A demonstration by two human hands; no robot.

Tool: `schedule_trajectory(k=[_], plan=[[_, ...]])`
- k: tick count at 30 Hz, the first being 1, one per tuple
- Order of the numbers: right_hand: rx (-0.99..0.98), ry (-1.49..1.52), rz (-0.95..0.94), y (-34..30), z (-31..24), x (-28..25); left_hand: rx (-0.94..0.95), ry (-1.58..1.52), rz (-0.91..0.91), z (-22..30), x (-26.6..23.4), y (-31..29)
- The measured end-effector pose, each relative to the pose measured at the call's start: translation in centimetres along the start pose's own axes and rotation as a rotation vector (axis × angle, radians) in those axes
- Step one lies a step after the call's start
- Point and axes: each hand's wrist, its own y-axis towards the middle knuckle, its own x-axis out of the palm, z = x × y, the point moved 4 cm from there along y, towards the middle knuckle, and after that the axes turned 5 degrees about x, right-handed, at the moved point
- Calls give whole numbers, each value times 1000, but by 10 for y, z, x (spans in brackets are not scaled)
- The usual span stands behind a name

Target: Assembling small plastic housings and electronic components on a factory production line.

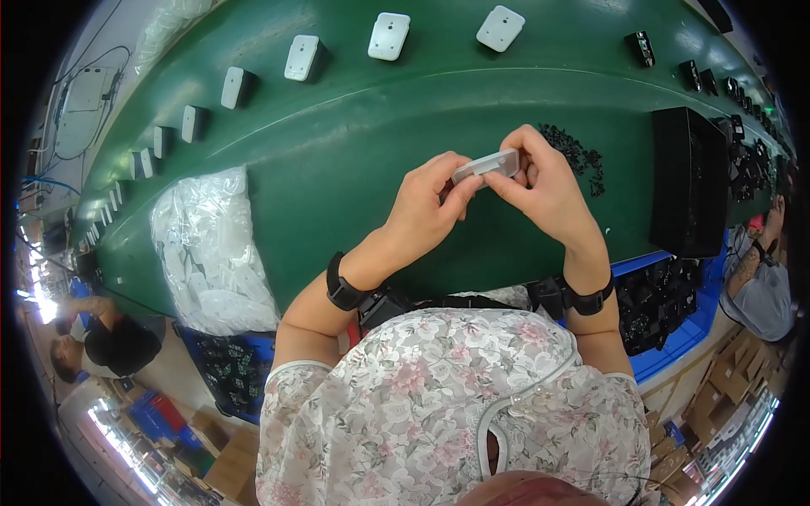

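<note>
Above the green bench, both hands grip a small pale rectangular plastic cover (493, 164) with rounded corners. My left hand (428, 196) pinches its left end between thumb and fingers. At the right end, my right hand (542, 184) is closed on it, thumb along the near edge and fingers curled behind. A scatter of small black parts (575, 153) lies just past my right hand. To the left of my left arm rests a clear plastic bag (211, 244) filled with white plastic pieces.
White box-shaped units (389, 36) stand in a spaced row along the green bench's (337, 143) far side. A black bin (688, 181) is at the right, with black parts beyond it. Blue crates (666, 312) of dark parts flank me below the bench. Other people sit far left and right.
</note>
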Motion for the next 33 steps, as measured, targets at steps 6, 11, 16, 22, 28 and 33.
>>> schedule_trajectory(k=[6,11,16,22,28,33], plan=[[53,-8,-147,10,6,-3,-88,-125,-36,-3,0,-3],[109,115,-55,16,14,4,-26,-260,62,-15,-14,8],[-76,-63,124,54,9,-48,-100,-47,160,-32,-55,15],[-83,-986,1017,136,56,-211,33,489,163,-32,-91,19],[225,-1178,716,169,98,-259,104,809,212,-16,-74,22],[63,347,511,140,69,-203,239,1072,265,-15,-67,7]])
